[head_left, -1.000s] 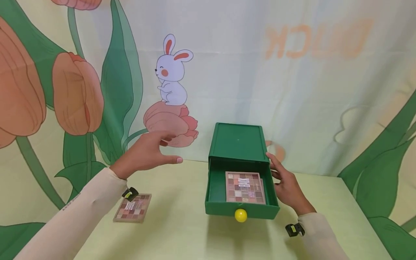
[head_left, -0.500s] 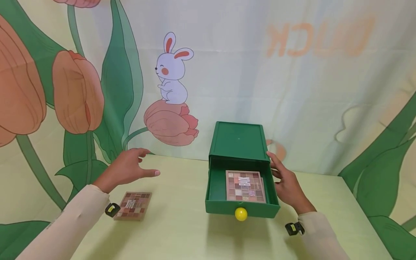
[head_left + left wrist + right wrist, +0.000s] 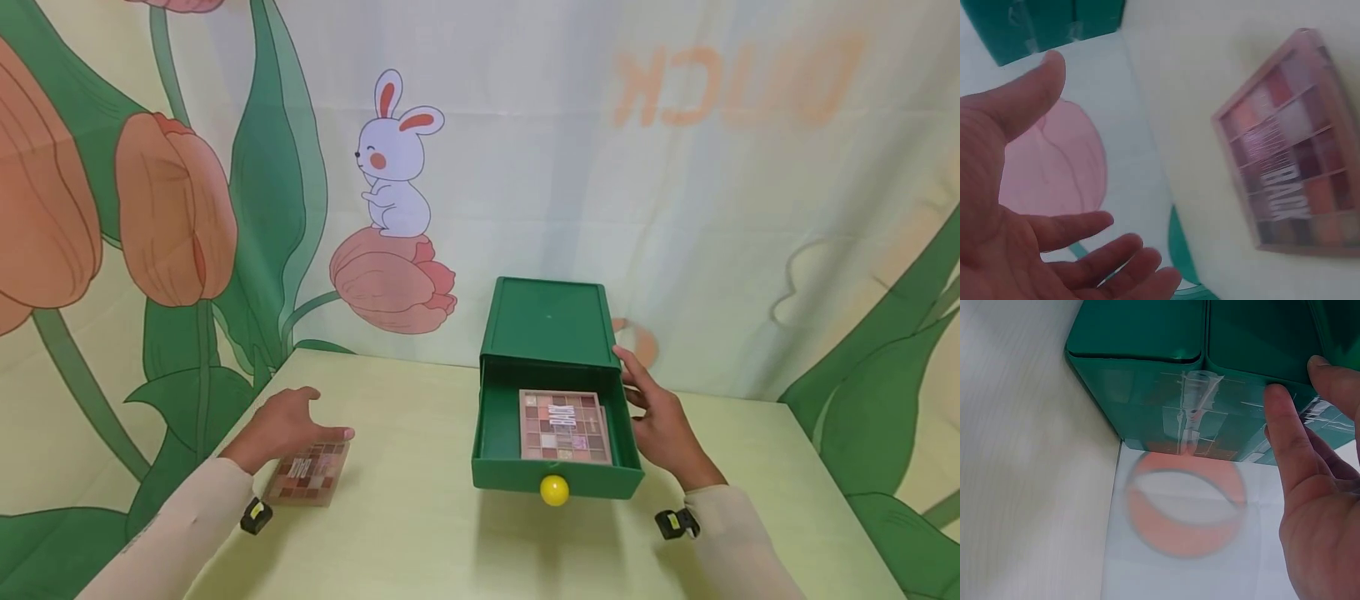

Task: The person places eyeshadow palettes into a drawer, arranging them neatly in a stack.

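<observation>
Pale yellow-green tabletop (image 3: 420,533) against a printed fabric backdrop (image 3: 712,208) of tulips, leaves and a white rabbit. Left hand (image 3: 288,421) relaxed and open, hovering over a flat pink eyeshadow palette (image 3: 309,473) on the table. Right hand (image 3: 660,425), fingers straight, pressed against the green plastic drawer box (image 3: 551,333); second palette (image 3: 564,427) inside the pulled-out drawer.

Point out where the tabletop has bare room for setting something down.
Bare table lies between the loose palette under the left hand and the green drawer box; also along the front edge. Crowded: the open drawer, holding another palette, right hand alongside.
</observation>
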`<state>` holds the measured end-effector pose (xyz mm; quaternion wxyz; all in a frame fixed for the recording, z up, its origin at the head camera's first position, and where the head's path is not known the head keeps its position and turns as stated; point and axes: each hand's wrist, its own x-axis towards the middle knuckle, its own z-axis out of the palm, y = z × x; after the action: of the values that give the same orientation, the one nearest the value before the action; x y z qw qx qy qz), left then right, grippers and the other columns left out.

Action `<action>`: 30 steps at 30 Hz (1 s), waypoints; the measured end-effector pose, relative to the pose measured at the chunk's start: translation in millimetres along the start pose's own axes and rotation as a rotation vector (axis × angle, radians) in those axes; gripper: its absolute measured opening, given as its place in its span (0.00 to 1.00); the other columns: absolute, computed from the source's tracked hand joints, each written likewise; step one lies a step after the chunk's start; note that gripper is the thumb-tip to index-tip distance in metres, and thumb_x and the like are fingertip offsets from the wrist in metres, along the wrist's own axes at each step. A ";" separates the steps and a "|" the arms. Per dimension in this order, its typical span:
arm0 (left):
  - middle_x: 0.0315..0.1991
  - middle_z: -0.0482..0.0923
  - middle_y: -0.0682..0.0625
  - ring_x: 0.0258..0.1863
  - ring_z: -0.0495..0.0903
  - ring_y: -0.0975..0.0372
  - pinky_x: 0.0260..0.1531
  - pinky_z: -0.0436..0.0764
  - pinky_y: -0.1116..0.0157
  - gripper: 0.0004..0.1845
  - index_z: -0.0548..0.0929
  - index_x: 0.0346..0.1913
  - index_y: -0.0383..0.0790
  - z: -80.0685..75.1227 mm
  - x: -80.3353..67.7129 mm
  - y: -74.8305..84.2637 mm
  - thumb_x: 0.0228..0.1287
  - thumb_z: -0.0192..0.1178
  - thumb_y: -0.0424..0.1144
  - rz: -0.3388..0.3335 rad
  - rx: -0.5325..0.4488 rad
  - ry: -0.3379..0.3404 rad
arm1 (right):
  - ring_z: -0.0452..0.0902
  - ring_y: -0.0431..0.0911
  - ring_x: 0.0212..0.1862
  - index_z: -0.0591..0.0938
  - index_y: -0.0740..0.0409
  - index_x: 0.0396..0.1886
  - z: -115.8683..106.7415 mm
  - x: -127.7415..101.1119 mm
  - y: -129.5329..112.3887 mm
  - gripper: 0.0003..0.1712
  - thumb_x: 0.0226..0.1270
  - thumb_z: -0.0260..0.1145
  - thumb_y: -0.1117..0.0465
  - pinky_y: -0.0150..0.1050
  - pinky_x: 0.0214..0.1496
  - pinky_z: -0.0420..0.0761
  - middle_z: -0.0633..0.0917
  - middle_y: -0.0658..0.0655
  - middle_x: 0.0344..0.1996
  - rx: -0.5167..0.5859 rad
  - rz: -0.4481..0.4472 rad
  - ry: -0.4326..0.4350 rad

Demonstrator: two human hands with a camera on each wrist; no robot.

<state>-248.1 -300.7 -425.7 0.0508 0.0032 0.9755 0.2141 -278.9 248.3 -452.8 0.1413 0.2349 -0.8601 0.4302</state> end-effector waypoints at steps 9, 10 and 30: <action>0.61 0.78 0.26 0.55 0.81 0.40 0.51 0.85 0.44 0.61 0.69 0.71 0.22 30.7 -4.7 -16.7 0.51 0.76 0.70 -0.065 -0.041 0.000 | 0.80 0.68 0.67 0.55 0.35 0.87 -1.4 1.4 -4.6 0.55 0.70 0.73 0.68 0.54 0.46 0.91 0.80 0.67 0.67 0.031 -0.004 -0.002; 0.58 0.79 0.27 0.50 0.81 0.42 0.44 0.86 0.47 0.59 0.71 0.69 0.22 33.4 -5.8 -18.4 0.51 0.76 0.70 -0.067 -0.041 0.002 | 0.80 0.68 0.67 0.55 0.35 0.87 -1.3 1.1 -5.0 0.55 0.70 0.73 0.68 0.54 0.46 0.91 0.80 0.67 0.67 0.034 0.000 -0.004; 0.39 0.71 0.35 0.41 0.72 0.42 0.36 0.76 0.50 0.43 0.78 0.51 0.27 61.6 -10.8 -31.7 0.49 0.79 0.62 -0.114 0.071 0.015 | 0.79 0.68 0.68 0.55 0.34 0.86 -0.6 -0.9 -4.9 0.55 0.70 0.74 0.67 0.55 0.46 0.91 0.80 0.66 0.67 0.031 0.012 -0.004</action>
<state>-230.6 -304.1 -493.6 0.0555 -0.0521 0.9814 0.1764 -275.6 246.5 -449.5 0.1335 0.2328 -0.8550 0.4438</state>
